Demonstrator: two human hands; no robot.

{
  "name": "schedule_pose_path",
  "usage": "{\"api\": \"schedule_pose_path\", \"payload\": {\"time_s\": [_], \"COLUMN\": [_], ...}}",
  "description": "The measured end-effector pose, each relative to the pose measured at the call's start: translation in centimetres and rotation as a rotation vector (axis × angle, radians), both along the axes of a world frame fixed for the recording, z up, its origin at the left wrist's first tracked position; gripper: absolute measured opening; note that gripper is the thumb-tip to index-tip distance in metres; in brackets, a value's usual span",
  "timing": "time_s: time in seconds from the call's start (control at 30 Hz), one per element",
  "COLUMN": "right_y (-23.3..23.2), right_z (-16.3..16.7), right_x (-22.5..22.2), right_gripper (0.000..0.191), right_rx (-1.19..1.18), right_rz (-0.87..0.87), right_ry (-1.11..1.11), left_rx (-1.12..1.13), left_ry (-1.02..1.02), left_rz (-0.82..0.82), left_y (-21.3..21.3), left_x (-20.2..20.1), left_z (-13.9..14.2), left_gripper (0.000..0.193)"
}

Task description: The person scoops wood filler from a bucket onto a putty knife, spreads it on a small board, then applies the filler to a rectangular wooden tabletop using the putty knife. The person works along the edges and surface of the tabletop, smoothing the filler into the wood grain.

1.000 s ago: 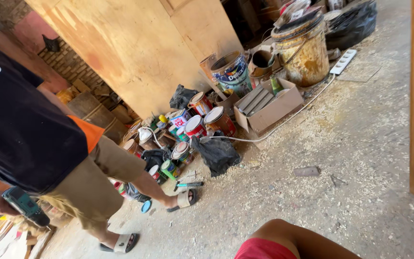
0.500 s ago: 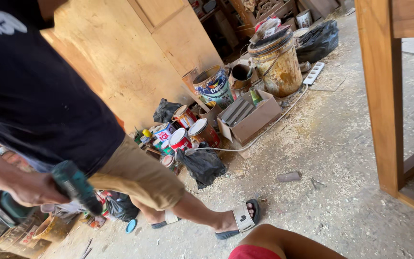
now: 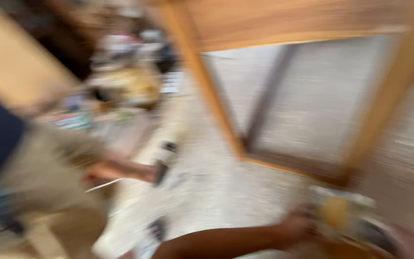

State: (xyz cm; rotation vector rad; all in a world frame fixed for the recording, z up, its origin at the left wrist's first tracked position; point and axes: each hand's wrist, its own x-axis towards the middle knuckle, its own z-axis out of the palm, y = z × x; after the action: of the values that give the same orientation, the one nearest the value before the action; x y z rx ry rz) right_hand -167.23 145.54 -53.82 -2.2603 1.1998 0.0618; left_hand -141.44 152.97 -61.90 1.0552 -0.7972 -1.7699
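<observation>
The view is badly motion-blurred. A bare forearm of mine reaches in from the bottom middle towards the lower right. I take the hand at its end to be my right hand (image 3: pixel 299 226). It rests against a blurred pale yellow object (image 3: pixel 335 212) lying on a dark round thing (image 3: pixel 377 235). The blur hides whether the fingers grip it. My left hand is out of view.
A large wooden frame (image 3: pixel 216 110) stands on the dusty concrete floor (image 3: pixel 226 192), filling the upper right. At the left is another person in a dark shirt and khaki shorts (image 3: pixel 49 168), one sandalled foot (image 3: pixel 163 165) stretched out. Blurred cans and clutter (image 3: pixel 120 91) lie behind.
The camera has swung sharply right and down. The wooden frame now fills the view, the other person has slid to the left edge, and my forearm and hand have appeared at the bottom.
</observation>
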Motion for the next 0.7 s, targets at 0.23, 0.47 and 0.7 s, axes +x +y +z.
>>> {"api": "schedule_pose_path", "payload": {"time_s": [0.23, 0.47, 0.7], "right_y": [-0.2, -0.4, -2.3], "right_z": [2.0, 1.9, 1.8], "right_x": [-4.2, -3.5, -2.9], "right_gripper": [0.062, 0.05, 0.049], "right_rx": [-0.136, -0.242, -0.39], "right_rz": [0.042, 0.016, 0.227], "right_ry": [-0.28, -0.178, -0.145], "left_rx": [0.196, 0.044, 0.115], "left_ry": [0.163, 0.213, 0.085], "left_rz": [0.046, 0.028, -0.018], "left_y": [-3.2, -3.3, -3.9], "left_x": [-3.1, -0.5, 0.6], "left_z": [3.8, 2.1, 0.9], "left_gripper": [0.072, 0.075, 0.064]}}
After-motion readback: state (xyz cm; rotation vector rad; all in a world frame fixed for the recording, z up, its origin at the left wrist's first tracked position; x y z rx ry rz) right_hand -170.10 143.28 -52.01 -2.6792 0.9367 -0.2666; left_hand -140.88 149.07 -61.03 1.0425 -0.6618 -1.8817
